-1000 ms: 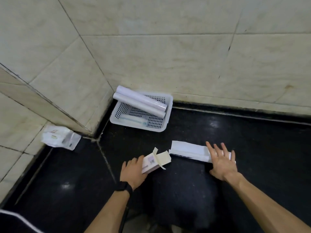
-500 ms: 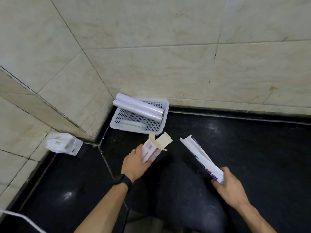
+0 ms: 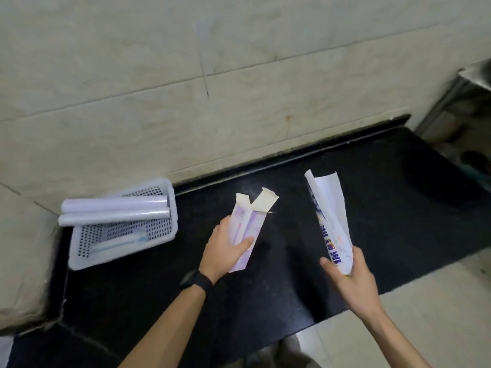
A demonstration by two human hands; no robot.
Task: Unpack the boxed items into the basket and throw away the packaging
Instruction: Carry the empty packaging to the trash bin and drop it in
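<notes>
My left hand (image 3: 221, 252) grips a small white and purple box (image 3: 247, 229) with its top flaps torn open, held above the black floor. My right hand (image 3: 348, 274) holds a long white box (image 3: 330, 221) with blue lettering, flattened, its open end pointing up. A white perforated basket (image 3: 170, 208) sits on the floor to the left, against the tiled wall. Two white rolls (image 3: 114, 209) lie across its far rim and a toothbrush (image 3: 119, 243) rests inside.
Beige tiled walls (image 3: 186, 102) rise behind and to the left of the black floor strip (image 3: 398, 208). Lighter floor tiles (image 3: 425, 301) lie at the lower right. A metal frame (image 3: 457, 83) stands at the far right edge.
Both hands have lifted their boxes off the floor. My view has swung to the right, so the basket now sits at the left and the white packet on the ledge is out of sight.
</notes>
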